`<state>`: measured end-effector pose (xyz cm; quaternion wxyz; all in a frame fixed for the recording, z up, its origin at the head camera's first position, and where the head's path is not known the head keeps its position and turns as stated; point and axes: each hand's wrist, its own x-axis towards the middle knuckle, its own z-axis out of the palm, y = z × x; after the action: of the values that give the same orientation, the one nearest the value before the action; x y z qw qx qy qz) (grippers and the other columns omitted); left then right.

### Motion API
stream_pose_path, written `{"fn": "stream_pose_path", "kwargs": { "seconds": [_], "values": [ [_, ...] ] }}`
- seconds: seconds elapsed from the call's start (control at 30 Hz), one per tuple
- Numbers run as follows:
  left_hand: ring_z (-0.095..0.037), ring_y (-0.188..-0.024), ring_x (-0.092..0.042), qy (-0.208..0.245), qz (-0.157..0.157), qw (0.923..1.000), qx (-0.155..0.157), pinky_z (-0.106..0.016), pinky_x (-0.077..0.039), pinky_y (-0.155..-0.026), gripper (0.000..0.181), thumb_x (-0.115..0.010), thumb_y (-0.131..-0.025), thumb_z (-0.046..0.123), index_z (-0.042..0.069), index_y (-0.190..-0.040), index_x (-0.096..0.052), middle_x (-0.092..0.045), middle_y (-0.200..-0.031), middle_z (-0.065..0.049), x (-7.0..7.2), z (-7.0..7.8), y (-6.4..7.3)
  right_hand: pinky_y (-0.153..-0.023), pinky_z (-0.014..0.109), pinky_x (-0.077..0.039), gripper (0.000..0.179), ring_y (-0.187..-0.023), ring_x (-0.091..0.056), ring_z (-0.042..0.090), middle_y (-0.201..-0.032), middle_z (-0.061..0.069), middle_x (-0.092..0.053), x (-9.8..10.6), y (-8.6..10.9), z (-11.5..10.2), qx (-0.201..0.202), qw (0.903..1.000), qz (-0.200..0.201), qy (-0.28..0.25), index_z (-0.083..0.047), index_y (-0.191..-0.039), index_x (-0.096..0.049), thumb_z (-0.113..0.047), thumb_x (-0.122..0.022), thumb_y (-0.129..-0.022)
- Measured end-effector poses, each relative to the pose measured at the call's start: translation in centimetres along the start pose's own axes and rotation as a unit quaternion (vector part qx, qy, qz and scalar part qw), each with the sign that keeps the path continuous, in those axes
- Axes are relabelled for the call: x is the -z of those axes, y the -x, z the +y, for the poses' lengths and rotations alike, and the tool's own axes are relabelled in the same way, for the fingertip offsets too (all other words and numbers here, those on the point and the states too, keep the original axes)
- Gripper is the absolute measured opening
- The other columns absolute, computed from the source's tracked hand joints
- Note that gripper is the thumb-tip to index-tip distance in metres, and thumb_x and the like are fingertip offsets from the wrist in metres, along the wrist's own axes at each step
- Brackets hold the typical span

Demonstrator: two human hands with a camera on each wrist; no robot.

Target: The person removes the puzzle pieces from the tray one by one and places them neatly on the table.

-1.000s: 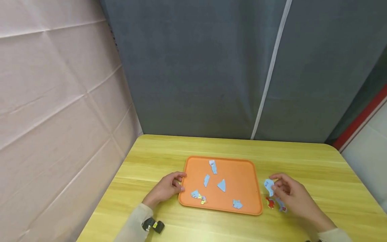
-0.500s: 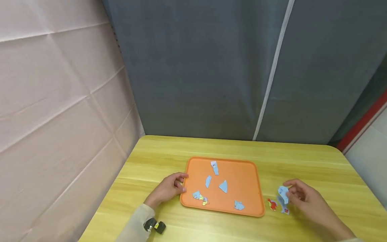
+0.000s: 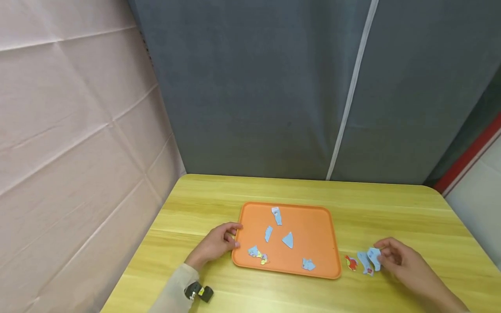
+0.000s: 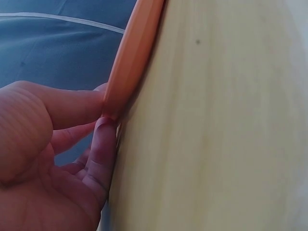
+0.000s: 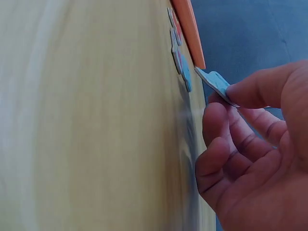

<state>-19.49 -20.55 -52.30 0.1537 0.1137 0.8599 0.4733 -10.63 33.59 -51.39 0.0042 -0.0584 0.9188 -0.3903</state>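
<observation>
My left hand [image 3: 215,246] grips the left rim of an orange tray [image 3: 313,243]; in the left wrist view, thumb and fingers meet at the tray's edge [image 4: 137,45]. Off the tray's right side, my right hand [image 3: 407,266] pinches a light blue puzzle piece [image 3: 374,258] between thumb and fingers. The right wrist view has this piece [image 5: 217,84] tilted, raised off the tabletop. Just left of it lie another blue piece [image 3: 364,262] and a red piece [image 3: 351,263], both flat on the table.
Several blue puzzle pieces are spread over the tray, among them a triangular one [image 3: 288,240] and a joined-looking blue and yellow cluster [image 3: 257,254]. The wooden table [image 3: 211,195] ends against a grey curtain [image 3: 250,108] behind and a pale cloth [image 3: 78,130] at left.
My right hand has moved right and slightly nearer with the pinched piece, uncovering more of the blue and red pieces on the table. The left hand stays at the tray rim.
</observation>
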Motion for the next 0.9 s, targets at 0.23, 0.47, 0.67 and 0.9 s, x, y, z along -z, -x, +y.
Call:
{"fn": "stream_pose_path", "kwargs": {
  "seconds": [0.23, 0.47, 0.67, 0.9],
  "values": [
    [-0.021, -0.092, -0.057, 0.006, -0.005, 1.0, -0.003, -0.025, -0.051, -0.07, 0.05, -0.077, -0.096, 0.008, 0.015, -0.143, -0.064, -0.06, -0.119, -0.01, 0.0, 0.3, 0.2, -0.065, 0.023, -0.047, 0.025, -0.076, -0.055, 0.003, -0.092, -0.002, -0.066, 0.3, 0.1, 0.8, -0.037, 0.999, -0.023, 0.005, -0.002, -0.124, -0.063, -0.014, -0.069, -0.103],
    [-0.021, -0.092, -0.057, 0.004, 0.002, 1.0, -0.002, -0.025, -0.05, -0.069, 0.049, -0.076, -0.096, 0.007, 0.015, -0.143, -0.064, -0.06, -0.119, -0.01, 0.1, 0.4, 0.3, -0.064, 0.023, -0.045, 0.023, -0.074, -0.053, 0.003, -0.089, -0.003, -0.063, 0.5, 0.1, 1.5, -0.045, 0.9982, -0.035, 0.018, -0.003, -0.121, -0.065, -0.014, -0.071, -0.101],
    [-0.021, -0.091, -0.057, 0.004, 0.003, 1.0, -0.008, -0.025, -0.05, -0.068, 0.049, -0.076, -0.096, 0.007, 0.016, -0.142, -0.065, -0.06, -0.118, -0.01, 0.1, 0.2, 0.2, -0.064, 0.023, -0.043, 0.022, -0.072, -0.051, 0.002, -0.088, -0.004, -0.062, 0.6, 0.0, 1.5, -0.044, 0.9974, -0.024, 0.052, -0.007, -0.116, -0.069, -0.019, -0.075, -0.098],
    [-0.021, -0.09, -0.056, 0.007, 0.002, 1.0, -0.007, -0.025, -0.05, -0.067, 0.049, -0.075, -0.096, 0.007, 0.015, -0.143, -0.064, -0.06, -0.118, -0.01, 0.0, 0.3, 0.3, -0.063, 0.023, -0.043, 0.02, -0.07, -0.051, 0.0, -0.086, -0.006, -0.062, 0.7, 0.0, 1.7, -0.035, 0.9966, -0.025, 0.07, -0.008, -0.116, -0.07, -0.017, -0.075, -0.098]
  ]
}}
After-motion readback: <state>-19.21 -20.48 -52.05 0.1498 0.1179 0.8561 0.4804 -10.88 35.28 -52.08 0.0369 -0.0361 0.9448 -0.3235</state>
